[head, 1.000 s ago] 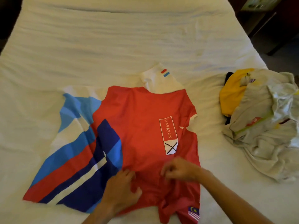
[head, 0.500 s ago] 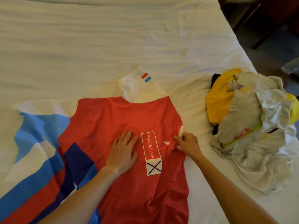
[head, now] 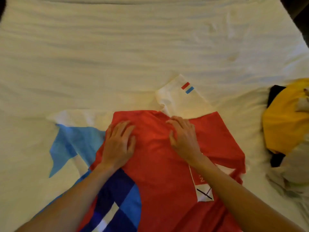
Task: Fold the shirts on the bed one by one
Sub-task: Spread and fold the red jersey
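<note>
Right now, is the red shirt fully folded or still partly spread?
Partly spread: the red shirt lies open, blue-striped side flat on the bed; both hands press it.

In front of me, a cream sheet (head: 150,47) covers the surface, wrinkled in long horizontal creases. A few faint marks show on it at upper right. Dark floor (head: 297,9) is visible past its top right corner.
</note>
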Motion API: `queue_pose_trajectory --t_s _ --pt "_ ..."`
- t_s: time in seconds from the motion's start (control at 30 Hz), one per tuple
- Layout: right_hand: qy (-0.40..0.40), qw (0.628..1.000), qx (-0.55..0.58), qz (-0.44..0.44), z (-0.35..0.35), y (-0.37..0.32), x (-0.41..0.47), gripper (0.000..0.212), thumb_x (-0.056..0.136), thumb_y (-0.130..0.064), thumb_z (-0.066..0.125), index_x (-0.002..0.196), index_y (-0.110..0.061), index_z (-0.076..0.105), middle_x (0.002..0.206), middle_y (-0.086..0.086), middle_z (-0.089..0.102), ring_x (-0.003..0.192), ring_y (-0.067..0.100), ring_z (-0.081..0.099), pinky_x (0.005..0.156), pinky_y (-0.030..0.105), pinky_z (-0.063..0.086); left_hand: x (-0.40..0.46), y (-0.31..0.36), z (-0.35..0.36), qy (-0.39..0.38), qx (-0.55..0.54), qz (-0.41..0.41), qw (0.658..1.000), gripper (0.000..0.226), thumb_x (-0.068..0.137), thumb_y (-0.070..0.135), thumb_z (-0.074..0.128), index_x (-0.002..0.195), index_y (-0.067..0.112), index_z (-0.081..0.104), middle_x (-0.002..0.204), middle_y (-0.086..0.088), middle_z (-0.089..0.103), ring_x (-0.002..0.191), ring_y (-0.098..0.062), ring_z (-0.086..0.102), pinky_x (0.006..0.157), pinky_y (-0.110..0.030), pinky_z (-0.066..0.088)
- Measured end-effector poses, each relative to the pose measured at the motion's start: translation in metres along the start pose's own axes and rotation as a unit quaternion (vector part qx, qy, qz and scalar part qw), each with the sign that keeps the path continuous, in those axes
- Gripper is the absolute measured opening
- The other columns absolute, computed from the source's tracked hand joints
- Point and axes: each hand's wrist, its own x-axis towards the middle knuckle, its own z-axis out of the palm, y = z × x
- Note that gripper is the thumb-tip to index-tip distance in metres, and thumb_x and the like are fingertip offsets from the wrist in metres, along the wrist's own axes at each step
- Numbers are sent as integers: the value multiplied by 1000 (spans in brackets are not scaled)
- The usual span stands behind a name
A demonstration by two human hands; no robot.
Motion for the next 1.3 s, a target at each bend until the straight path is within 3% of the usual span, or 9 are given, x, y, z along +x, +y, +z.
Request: queue_pose_trajectory --t_s 0.2,0.47,0.53,0.63,0.73,0.83,0.97,1.1,1.3 --pt "-234 970 -56 -26 63 -68 95 57 96 -22 48 151 -17 33 158 2 30 131 30 43 105 49 37 43 -132 -69 -108 123 -157 974 48 92 21 42 140 16 48 150 -8 42 141 -28 35 113 -59 18" --pt "-386 914 -119 -29 82 -101 157 27 75 -29 61 102 -26 65 97 -3 67 101 23 57 97 47 29 84 -200 -128 -352 153 -203 901 25 73 45 68 88 27 62 90 3 62 94 -24 57 88 -39 42" --pt "-406 907 -115 -19 79 -103 175 9 78 -22 63 86 -22 67 94 0 67 101 25 58 99 50 30 90 -214 -142 -321 69 -228 917 18 75 37 70 70 20 66 76 1 64 84 -25 61 71 -32 46" --pt "-269 954 -129 24 87 -106 188 16 88 -18 56 94 -29 67 108 0 65 114 28 52 95 45 31 94 -234 -145 -85 -55 -297 949 13 78 27 75 81 15 75 85 -6 72 91 -26 66 74 -33 48" --pt "-180 963 -189 72 112 -121 169 38 91 -12 46 128 -20 54 129 6 54 122 32 42 102 52 29 73 -234 -129 26 -143 -395 907 43 78 41 77 109 12 71 105 -6 69 103 -27 62 86 -37 51" --pt "-168 964 -200 57 133 -145 147 64 85 -18 52 146 -16 33 146 8 36 136 34 30 111 64 17 38 -235 -116 74 -212 -508 831 51 77 58 64 78 8 68 78 -4 66 81 -28 60 59 -33 41" --pt "-202 962 -178 -51 148 -178 145 75 85 -27 55 153 -18 25 161 4 17 149 30 9 114 67 2 -12 -226 -115 73 -287 -581 758 45 67 62 69 66 18 62 71 0 62 73 -22 61 68 -34 44" --pt "-241 940 -123 -210 163 -237 161 52 92 -16 49 144 -20 44 149 0 40 130 29 40 98 44 37 -52 -213 -114 29 -393 -587 707 43 55 59 72 65 19 61 58 6 58 65 -19 54 64 -35 43" --pt "-395 811 -232 -363 194 -301 175 78 91 -5 51 155 -35 18 163 -8 9 127 25 41 78 33 39 -101 -204 -110 -86 -452 -588 665 38 71 45 79 99 20 74 92 9 58 78 -9 51 69 -28 39"
